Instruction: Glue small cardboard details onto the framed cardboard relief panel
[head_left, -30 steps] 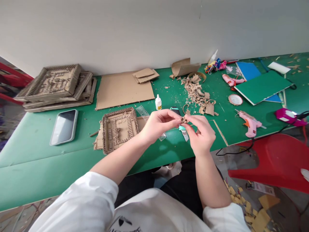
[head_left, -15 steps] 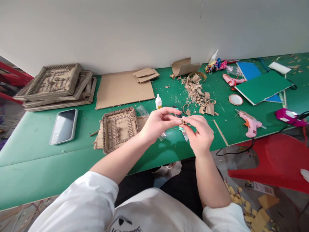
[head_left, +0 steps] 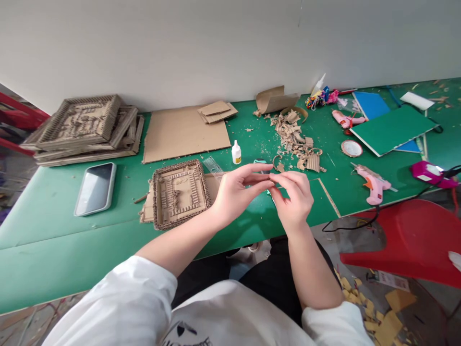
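Hands (head_left: 236,192) fingertip to fingertip, small piece perhaps between them

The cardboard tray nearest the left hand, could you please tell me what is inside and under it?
The tray holds rows of ridged strips. From under its left edge, a cardboard piece sticks out; anything else underneath is covered.

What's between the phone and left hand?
Head view: cardboard tray over flat cardboard, a thin stick nearer the phone, clear plastic strip by the left hand.
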`<state>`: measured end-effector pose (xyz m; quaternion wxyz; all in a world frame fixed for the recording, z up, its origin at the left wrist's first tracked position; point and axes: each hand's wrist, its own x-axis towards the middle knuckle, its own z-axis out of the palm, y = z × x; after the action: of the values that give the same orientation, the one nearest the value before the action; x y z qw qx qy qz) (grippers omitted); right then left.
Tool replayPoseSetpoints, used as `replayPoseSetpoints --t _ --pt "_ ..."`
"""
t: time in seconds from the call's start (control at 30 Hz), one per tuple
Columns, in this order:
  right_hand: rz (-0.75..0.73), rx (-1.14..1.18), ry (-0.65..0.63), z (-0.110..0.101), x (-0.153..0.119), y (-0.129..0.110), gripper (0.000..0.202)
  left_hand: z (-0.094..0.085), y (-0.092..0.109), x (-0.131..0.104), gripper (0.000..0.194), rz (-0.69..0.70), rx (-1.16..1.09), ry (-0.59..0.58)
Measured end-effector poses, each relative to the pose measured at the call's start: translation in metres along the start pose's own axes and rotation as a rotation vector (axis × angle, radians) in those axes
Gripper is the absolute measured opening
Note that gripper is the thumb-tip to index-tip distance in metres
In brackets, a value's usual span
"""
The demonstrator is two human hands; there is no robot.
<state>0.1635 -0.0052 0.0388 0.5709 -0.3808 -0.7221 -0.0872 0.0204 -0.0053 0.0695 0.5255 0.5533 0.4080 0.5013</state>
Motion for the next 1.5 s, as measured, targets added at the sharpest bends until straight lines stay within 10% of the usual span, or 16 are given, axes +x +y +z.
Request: replayPoseSetpoints --t 0.6,1.0,1.5 --pt "0.053 0.182 -0.092 -0.007 -0.002 0.012 0.049 -0.006 -0.001 0.011 0.039 -0.206 -0.382 -0.168" --pt "-0.103 0.049 -0.076 0.002 -0.002 0.012 0.059 -0.005 -0.004 0.011 0.034 -0.199 -0.386 -0.096" --pt "0.054 0.135 -0.056 0.013 -0.008 0.009 0.049 -0.004 -0.008 0.011 0.037 -0.213 -0.349 -0.019"
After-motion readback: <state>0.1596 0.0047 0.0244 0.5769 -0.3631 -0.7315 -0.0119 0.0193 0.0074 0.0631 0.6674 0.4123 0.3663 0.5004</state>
